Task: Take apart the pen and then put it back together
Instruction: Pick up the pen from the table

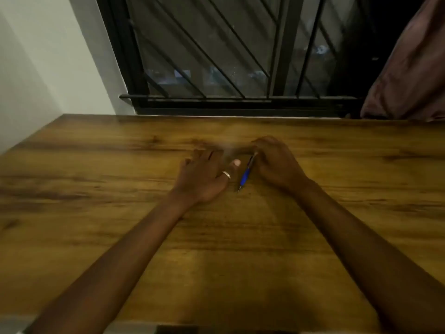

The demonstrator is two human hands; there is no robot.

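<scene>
A blue pen (246,174) lies slanted on the wooden table (120,225), its tip pointing toward me and its upper end under the fingers of my right hand (277,162). That hand is curled over the pen's top end and pinches it. My left hand (204,174), with a ring on one finger, rests just left of the pen with its fingers spread; the fingertips are blurred. The pen looks whole, with no separate parts in sight.
A barred black window (228,56) runs along the table's far edge. A brownish curtain (414,68) hangs at the far right, touching the table's back edge. A white wall (48,56) stands at the left.
</scene>
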